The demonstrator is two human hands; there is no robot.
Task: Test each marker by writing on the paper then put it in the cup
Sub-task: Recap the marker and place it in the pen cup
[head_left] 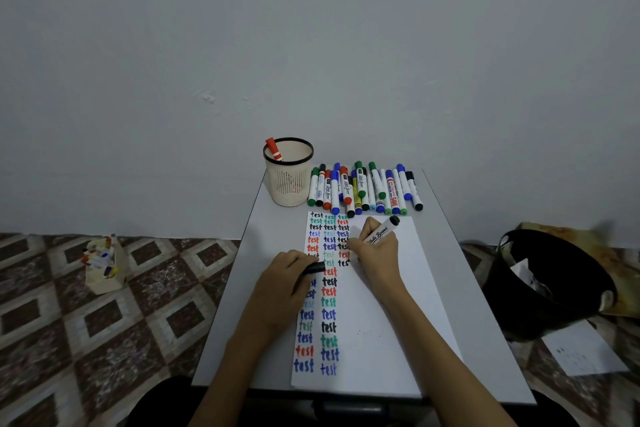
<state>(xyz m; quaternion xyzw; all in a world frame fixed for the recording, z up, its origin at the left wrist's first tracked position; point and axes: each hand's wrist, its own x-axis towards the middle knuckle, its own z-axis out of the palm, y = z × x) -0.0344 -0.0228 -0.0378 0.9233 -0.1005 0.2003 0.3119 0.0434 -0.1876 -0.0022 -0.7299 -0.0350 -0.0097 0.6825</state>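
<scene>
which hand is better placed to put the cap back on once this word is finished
Left, probably. The left hand holds the black cap, close beside the right hand, which grips the marker over the paper. The left need only bring the cap across.

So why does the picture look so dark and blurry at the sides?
Head view: the light is dim and flat, so the wall looks grey; the wide lens smears the black bin near the right edge; writing on the paper is sharp.
</scene>
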